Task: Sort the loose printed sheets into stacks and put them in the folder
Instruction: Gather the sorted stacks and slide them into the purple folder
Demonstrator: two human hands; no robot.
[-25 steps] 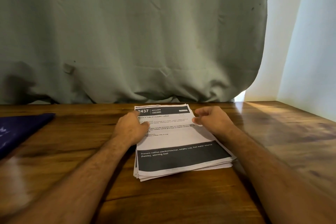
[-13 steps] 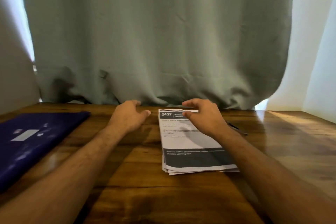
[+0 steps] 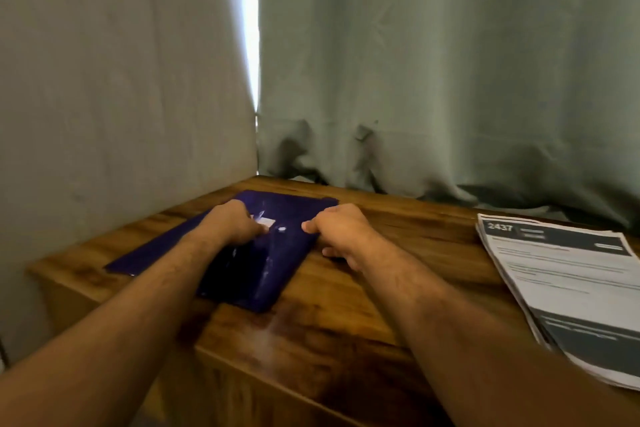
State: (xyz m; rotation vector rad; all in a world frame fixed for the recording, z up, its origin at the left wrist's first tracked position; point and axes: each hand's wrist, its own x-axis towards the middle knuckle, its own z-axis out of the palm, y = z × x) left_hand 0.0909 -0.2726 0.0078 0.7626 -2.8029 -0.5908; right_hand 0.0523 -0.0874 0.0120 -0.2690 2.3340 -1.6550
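The dark purple folder (image 3: 291,215) lies flat near the table's back left corner, with a small white label on its cover. My left hand (image 3: 230,224) is on top of the folder, fingers curled at the label. At the folder's right edge, my right hand (image 3: 341,234) grips with the thumb above the cover and the fingers curled under it. The cover bulges along a ridge between the two hands. The stack of printed sheets (image 3: 568,288) sits far to the right, its top sheet headed "2437", with neither hand touching it.
The wooden table (image 3: 346,329) ends at a left edge close to the folder and at a front edge running diagonally below my forearms. Grey-green curtains (image 3: 415,80) hang right behind the table and along its left side.
Both hands have left the stack of sheets and moved left onto the purple folder. My view has swung left, so the stack now sits at the right edge.
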